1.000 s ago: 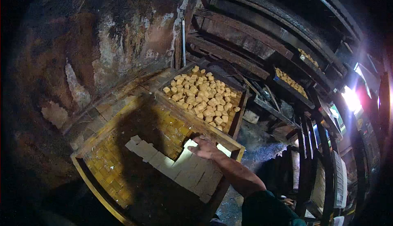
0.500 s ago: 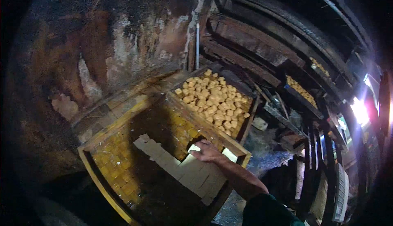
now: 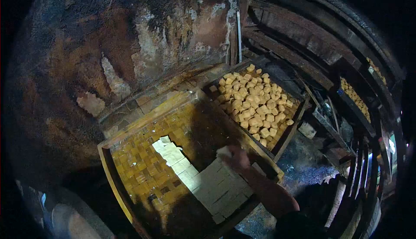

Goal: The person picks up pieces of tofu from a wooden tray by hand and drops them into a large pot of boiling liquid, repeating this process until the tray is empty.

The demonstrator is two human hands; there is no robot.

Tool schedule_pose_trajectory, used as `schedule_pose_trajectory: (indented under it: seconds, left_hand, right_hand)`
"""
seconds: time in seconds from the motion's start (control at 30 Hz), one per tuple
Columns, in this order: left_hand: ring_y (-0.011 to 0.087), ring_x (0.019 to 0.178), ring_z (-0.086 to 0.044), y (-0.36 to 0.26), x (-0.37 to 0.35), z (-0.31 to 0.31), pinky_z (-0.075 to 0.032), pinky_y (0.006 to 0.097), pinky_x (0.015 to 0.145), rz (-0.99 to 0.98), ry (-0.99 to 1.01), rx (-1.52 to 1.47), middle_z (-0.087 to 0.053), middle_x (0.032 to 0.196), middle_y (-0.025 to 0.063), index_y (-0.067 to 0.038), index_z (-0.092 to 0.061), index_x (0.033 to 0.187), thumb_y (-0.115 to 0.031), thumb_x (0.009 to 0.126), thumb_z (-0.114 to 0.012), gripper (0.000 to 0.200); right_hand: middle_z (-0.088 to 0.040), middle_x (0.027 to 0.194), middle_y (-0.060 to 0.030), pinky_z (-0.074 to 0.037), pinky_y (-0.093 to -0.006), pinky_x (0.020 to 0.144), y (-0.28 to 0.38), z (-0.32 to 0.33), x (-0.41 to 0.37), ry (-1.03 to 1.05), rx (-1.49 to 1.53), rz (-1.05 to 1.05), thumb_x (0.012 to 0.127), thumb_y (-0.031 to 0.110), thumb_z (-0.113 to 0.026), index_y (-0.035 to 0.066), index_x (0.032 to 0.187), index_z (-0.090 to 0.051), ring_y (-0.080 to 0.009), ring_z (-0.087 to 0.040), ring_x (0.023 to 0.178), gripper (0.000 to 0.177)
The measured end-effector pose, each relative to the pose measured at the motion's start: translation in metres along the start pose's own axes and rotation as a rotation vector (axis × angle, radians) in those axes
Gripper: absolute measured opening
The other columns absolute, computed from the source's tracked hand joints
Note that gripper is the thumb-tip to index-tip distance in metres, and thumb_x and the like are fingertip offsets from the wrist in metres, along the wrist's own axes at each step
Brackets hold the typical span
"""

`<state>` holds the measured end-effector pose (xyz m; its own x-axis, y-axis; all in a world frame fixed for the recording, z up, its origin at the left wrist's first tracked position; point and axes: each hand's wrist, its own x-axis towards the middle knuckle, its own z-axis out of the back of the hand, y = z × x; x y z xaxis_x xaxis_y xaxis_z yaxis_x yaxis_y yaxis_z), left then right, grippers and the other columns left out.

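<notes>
My right hand reaches in from the lower right over a wood-framed tray with a woven bottom. Its fingers are closed on a pale block, apparently a piece of tofu, at the edge of the laid-out pieces. White, flat square tofu pieces lie close together in rows on the weave, some lit and others in shadow. The fingertips are dim and partly blurred. My left hand is out of view.
Behind this tray, a second wooden tray holds a heap of golden-brown cubes. A stained wall rises at the back left. Dark wooden racks stand to the right, with another tray of cubes.
The view has shifted, so the trays appear farther right. Light now falls on the left tofu pieces, and my right hand is in shadow with a pale block at its fingertips.
</notes>
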<state>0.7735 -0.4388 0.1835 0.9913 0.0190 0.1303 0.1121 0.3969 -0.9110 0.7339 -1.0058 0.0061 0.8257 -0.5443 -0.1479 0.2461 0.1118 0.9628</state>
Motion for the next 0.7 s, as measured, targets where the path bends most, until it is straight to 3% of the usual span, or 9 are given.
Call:
schedule_pose_trajectory:
  seconds: [0.13,0.17,0.23,0.33,0.37,0.43,0.53,0.63,0.7]
  left_hand:
    - [0.0309,0.124,-0.059,0.021,-0.008,-0.126,-0.054,0.0478,0.098,0.069,0.433,-0.830,-0.061,0.127,0.0149,-0.006,-0.044,0.150,-0.036,0.105,-0.059,0.056]
    - [0.0349,0.128,-0.063,-0.078,-0.030,-0.174,-0.051,0.0497,0.107,0.231,0.370,-1.018,-0.065,0.137,0.0223,0.002,-0.067,0.134,-0.026,0.109,-0.057,0.039]
    - [0.0332,0.125,-0.061,-0.085,-0.027,-0.228,-0.054,0.0482,0.099,0.459,0.672,-1.000,-0.059,0.137,0.0182,-0.007,-0.040,0.155,-0.044,0.106,-0.056,0.063]
    - [0.0357,0.124,-0.062,-0.105,-0.028,-0.309,-0.050,0.0529,0.105,0.817,0.725,-0.957,-0.059,0.141,0.0139,-0.010,-0.045,0.153,-0.055,0.108,-0.045,0.064]
    - [0.0329,0.126,-0.060,-0.123,-0.027,-0.322,-0.047,0.0516,0.109,0.961,0.727,-1.044,-0.061,0.137,0.0123,-0.010,-0.048,0.151,-0.055,0.109,-0.043,0.061]
    - [0.0312,0.128,-0.059,-0.036,-0.037,-0.384,-0.044,0.0496,0.111,0.848,0.938,-1.865,-0.062,0.137,0.0120,-0.012,-0.049,0.149,-0.054,0.109,-0.043,0.058]
    - [0.0309,0.126,-0.060,-0.112,-0.049,-0.364,-0.047,0.0447,0.107,0.846,0.552,-1.654,-0.062,0.140,0.0120,-0.012,-0.054,0.143,-0.055,0.107,-0.045,0.056]
    - [0.0308,0.123,-0.061,-0.092,-0.042,-0.351,-0.052,0.0449,0.099,0.971,0.571,-1.714,-0.066,0.134,0.0124,-0.013,-0.056,0.141,-0.056,0.106,-0.046,0.057]
    - [0.0307,0.111,-0.067,-0.048,-0.031,-0.349,-0.055,0.0472,0.087,0.932,0.705,-1.741,-0.070,0.125,0.0118,-0.012,-0.058,0.139,-0.057,0.105,-0.047,0.058]
  right_hand:
    - [-0.061,0.125,-0.0123,-0.059,-0.0492,0.081,0.091,0.032,-0.028,-0.042,0.760,-0.212,0.100,0.026,-0.066,0.012,0.137,-0.054,-0.0307,-0.067,0.109,0.042]
    - [-0.062,0.122,-0.0128,-0.059,-0.0479,0.076,0.100,0.040,-0.031,0.043,0.909,-0.225,0.100,0.025,-0.066,0.012,0.137,-0.054,-0.0304,-0.068,0.104,0.042]
    - [-0.063,0.120,-0.0133,-0.059,-0.0466,0.071,0.097,0.041,-0.035,0.150,1.058,-0.258,0.100,0.025,-0.066,0.012,0.138,-0.054,-0.0301,-0.069,0.099,0.041]
    - [-0.064,0.123,-0.0160,-0.058,-0.0463,0.068,0.085,0.023,-0.047,0.104,1.175,-0.373,0.100,0.029,-0.065,0.009,0.136,-0.053,-0.0324,-0.069,0.098,0.043]
    - [-0.063,0.127,-0.0161,-0.058,-0.0463,0.072,0.092,0.015,-0.055,0.341,1.243,-0.305,0.100,0.032,-0.063,0.007,0.135,-0.053,-0.0328,-0.069,0.101,0.044]
    - [-0.062,0.132,-0.0162,-0.058,-0.0464,0.077,0.109,-0.008,-0.071,0.607,1.300,-0.249,0.101,0.034,-0.062,0.005,0.134,-0.053,-0.0333,-0.069,0.104,0.045]
    - [-0.069,0.120,-0.0156,-0.060,-0.0429,0.069,0.121,-0.047,-0.083,0.153,1.221,-0.119,0.103,0.039,-0.059,0.002,0.135,-0.052,-0.0308,-0.072,0.095,0.050]
    - [-0.072,0.112,-0.0139,-0.061,-0.0392,0.066,0.105,-0.032,-0.077,0.411,1.319,-0.281,0.106,0.044,-0.057,0.004,0.132,-0.054,-0.0268,-0.073,0.090,0.048]
    - [-0.072,0.110,-0.0101,-0.060,-0.0352,0.066,0.107,-0.027,-0.075,0.526,1.003,-0.102,0.109,0.045,-0.055,0.006,0.132,-0.057,-0.0210,-0.072,0.091,0.046]
